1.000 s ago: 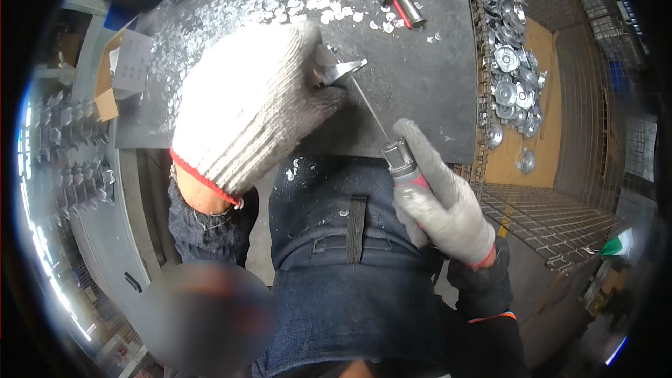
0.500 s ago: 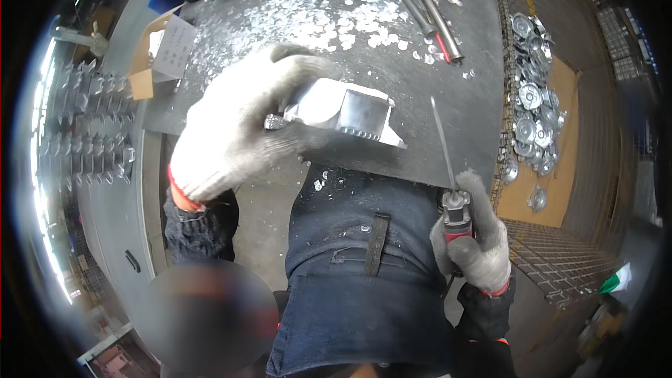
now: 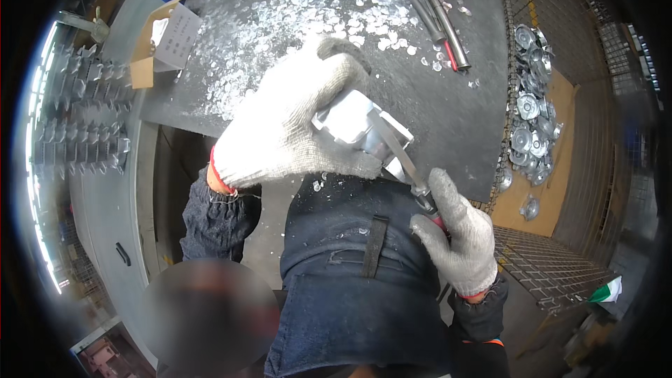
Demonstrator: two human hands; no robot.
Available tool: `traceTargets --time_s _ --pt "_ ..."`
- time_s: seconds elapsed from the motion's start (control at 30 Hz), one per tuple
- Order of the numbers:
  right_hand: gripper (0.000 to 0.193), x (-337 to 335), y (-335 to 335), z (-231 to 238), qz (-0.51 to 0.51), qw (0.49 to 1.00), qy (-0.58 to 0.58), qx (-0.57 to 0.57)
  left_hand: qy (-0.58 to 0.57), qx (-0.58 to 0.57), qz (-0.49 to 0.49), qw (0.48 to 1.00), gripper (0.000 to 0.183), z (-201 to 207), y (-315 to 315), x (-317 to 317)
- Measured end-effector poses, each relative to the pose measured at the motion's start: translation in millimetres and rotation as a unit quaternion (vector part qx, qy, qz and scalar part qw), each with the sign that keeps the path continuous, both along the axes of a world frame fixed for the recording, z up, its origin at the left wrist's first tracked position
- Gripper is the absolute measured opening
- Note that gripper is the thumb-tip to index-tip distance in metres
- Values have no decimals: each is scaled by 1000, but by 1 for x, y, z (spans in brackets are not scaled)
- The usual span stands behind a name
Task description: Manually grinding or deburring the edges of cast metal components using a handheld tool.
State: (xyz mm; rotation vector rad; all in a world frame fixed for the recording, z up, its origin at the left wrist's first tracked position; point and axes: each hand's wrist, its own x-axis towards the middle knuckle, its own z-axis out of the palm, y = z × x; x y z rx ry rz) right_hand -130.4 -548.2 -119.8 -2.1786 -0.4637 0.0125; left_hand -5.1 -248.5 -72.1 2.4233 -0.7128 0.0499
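The blade (image 3: 397, 143) of the tool (image 3: 425, 201), pointing near 12 o'clock and clear of the metal part (image 3: 350, 121) half a second ago, now slants toward 11 o'clock across it, broad face showing. The right hand (image 3: 460, 238) is nearer the left hand (image 3: 283, 122).

Your left hand (image 3: 290, 112) clasps the metal part (image 3: 348, 117) from its left; right hand (image 3: 462, 243), fingers curled, below-right of it.

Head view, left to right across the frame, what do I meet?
Stacked metal parts → open cardboard box → gloved left hand → metal piece it holds → gloved right hand → pile of round metal parts
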Motion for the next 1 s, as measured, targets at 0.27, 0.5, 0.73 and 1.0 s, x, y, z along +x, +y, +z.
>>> traceTargets --time_s 0.27,0.5,0.73,1.0 --pt "78 1 17 -1 -32 999 -4 5 -9 -5 -30 1000 76 -4 3 9" --pt "90 0 14 -2 52 990 49 122 -14 -23 -22 999 69 -4 -2 4" --pt "88 -9 3 14 82 923 288 243 -51 -24 -32 998 69 -3 -3 1" --pt "81 -10 -2 32 93 932 285 206 -50 4 -22 998 68 3 -8 -9"
